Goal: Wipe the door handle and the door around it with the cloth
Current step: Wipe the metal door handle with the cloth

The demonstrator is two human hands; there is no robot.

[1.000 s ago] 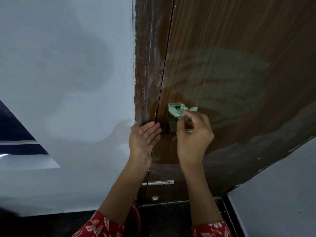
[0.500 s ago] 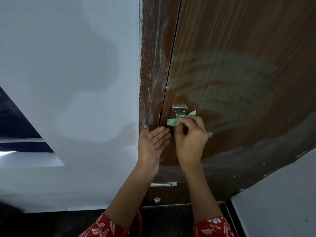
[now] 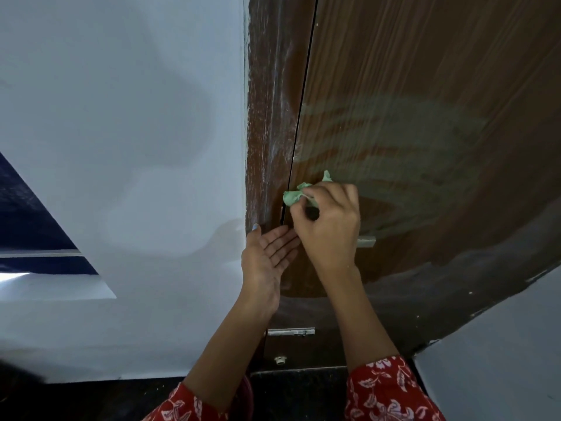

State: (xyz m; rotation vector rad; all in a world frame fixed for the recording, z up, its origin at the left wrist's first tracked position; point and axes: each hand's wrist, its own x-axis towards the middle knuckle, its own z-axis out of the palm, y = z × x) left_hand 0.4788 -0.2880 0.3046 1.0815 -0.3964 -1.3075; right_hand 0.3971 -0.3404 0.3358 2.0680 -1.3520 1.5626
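Note:
My right hand (image 3: 329,224) is closed on a small crumpled green cloth (image 3: 294,196) and presses it against the brown wooden door (image 3: 425,86), over the handle's plate. Only the metal lever's tip (image 3: 366,242) shows to the right of that hand; the plate is hidden. My left hand (image 3: 267,259) lies flat, fingers apart, against the door's edge and the frame (image 3: 267,117), just below and left of the cloth. It holds nothing. Pale greenish smears arc across the door above and right of the handle.
A white wall (image 3: 121,147) fills the left side. Lower on the door sit a metal slide bolt (image 3: 291,332) and a small metal fitting (image 3: 280,360). A dark floor lies below. Another white surface (image 3: 501,360) stands at the lower right.
My right hand has shifted the cloth up over the handle plate, now covering it. The left hand stays flat on the door's edge. The view has shifted slightly.

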